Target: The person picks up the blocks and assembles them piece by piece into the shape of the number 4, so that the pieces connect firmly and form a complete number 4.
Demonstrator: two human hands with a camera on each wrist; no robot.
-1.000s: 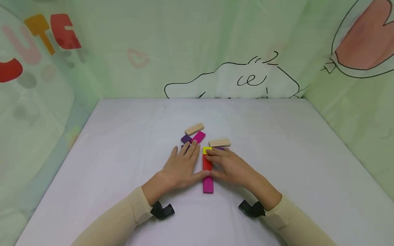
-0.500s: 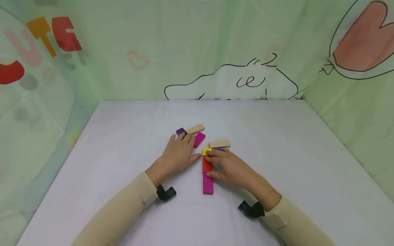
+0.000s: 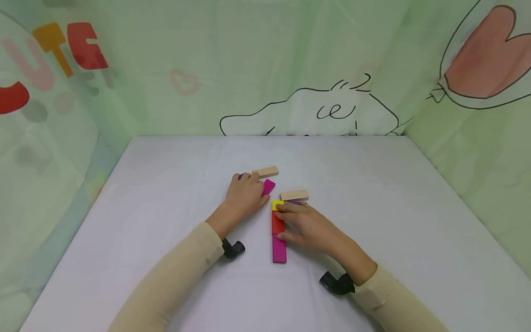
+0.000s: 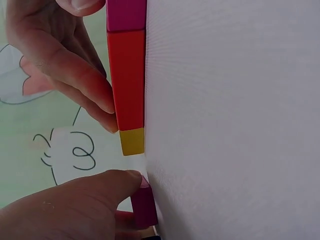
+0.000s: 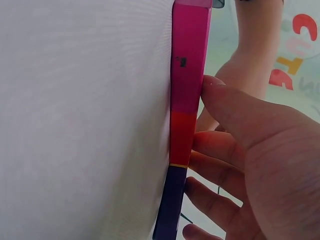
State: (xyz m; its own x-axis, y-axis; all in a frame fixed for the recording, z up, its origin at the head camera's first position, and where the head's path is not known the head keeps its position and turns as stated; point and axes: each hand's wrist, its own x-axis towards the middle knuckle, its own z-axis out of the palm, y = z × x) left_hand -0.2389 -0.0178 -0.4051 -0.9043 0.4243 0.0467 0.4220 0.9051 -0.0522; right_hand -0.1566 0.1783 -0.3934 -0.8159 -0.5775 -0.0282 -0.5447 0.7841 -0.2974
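On the white table, a magenta block (image 3: pixel 279 249), a red block (image 3: pixel 278 225) and a yellow block (image 3: pixel 275 205) lie end to end in a straight row. My right hand (image 3: pixel 313 226) rests along the row's right side, its thumb against the magenta block and loosely bent fingers touching the red and yellow ones. A purple block (image 5: pixel 170 202) sits under its outer fingers. Farther left, my left hand (image 3: pixel 244 196) curls over a second magenta block (image 4: pixel 144 207), with its thumb on the near end. Its fingers partly cover another purple block (image 3: pixel 241 176).
One plain wooden block (image 3: pixel 266 172) lies just beyond my left fingertips. Another wooden block (image 3: pixel 294 195) lies behind the yellow block and my right fingers. A printed cloth (image 3: pixel 186 55) hangs behind and beside the table (image 3: pixel 365 170).
My left hand has left the row and moved away from me to the loose blocks, its fingers curling. The farther wooden block has shifted slightly right. My right hand stays in place.
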